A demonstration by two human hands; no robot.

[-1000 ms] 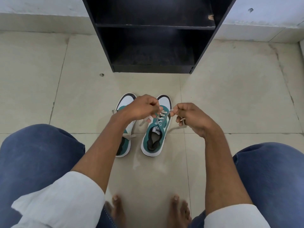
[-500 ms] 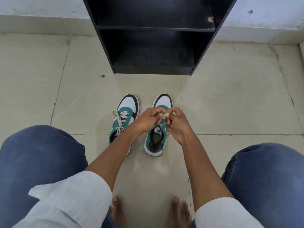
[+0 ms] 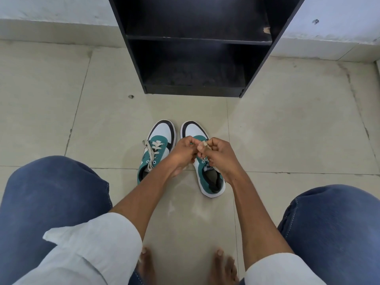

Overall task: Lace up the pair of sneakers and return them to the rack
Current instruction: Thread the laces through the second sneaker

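Two teal, white and black sneakers stand side by side on the tiled floor, toes toward the rack. The left sneaker [image 3: 157,151] has its cream lace threaded, with loose ends lying over the upper. Over the right sneaker [image 3: 209,179] my left hand [image 3: 183,154] and my right hand [image 3: 218,155] meet above the eyelets, both pinching its cream lace [image 3: 204,144] between curled fingers. My hands hide most of that shoe's lacing. The black shoe rack [image 3: 197,46] stands beyond the shoes, its shelves bare.
My knees in blue jeans fill the lower left and lower right. My bare feet [image 3: 185,264] rest on the floor below the shoes. A white wall base runs behind the rack. A small dark mark [image 3: 131,96] lies on the tile left of the rack.
My hands, a second ago apart and pulling the lace ends outward, have come together over the right sneaker. The left sneaker, then partly covered by my left arm, now shows fully.
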